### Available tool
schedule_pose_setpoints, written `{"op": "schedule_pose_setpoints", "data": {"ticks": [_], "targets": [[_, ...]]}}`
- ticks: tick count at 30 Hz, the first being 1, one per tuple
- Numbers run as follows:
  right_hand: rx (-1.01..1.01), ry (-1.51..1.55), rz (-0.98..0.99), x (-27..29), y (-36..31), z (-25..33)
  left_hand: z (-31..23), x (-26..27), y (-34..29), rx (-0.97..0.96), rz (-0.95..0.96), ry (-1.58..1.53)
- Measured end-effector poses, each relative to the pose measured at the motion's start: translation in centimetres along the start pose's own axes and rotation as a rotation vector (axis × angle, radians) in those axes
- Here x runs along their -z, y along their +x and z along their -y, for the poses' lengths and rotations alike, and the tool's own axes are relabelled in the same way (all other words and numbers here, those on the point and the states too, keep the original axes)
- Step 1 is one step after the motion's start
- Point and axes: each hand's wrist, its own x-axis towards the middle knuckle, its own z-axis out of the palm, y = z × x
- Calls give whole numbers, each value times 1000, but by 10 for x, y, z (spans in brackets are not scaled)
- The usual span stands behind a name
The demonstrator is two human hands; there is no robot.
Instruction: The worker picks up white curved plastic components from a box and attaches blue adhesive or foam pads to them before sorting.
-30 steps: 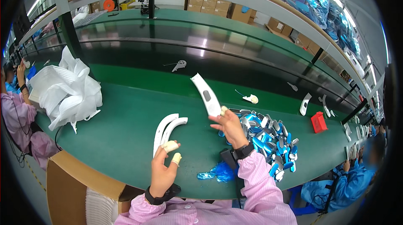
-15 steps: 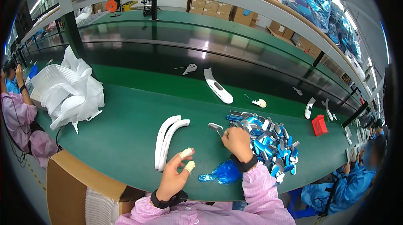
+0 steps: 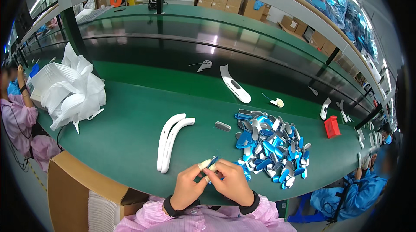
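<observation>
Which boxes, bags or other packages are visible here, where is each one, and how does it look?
Open cardboard box: lower left, beside the person; brown, white parts stacked inside.
Stacked cardboard boxes: far back, centre; brown.
Plastic bags: upper right shelf; clear, filled with blue pieces.
Small red box: right on the green table.

Bare green mat ahead of both hands, between white curved strips (image 3: 172, 139) and blue-and-silver pile (image 3: 271, 145)

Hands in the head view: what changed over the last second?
The right hand let go of the long white part, now on the belt, took a small blue piece and met the left hand. The curved white pair and blue pile stayed put.
</observation>
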Motion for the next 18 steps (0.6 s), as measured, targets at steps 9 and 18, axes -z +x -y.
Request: {"op": "schedule_pose_setpoints", "data": {"ticks": [9, 18], "targets": [[11, 191, 148, 12, 1, -6, 7, 3, -1, 136, 92, -511], [15, 138, 231, 18, -1, -9, 3, 12, -3, 229, 254, -583]]}}
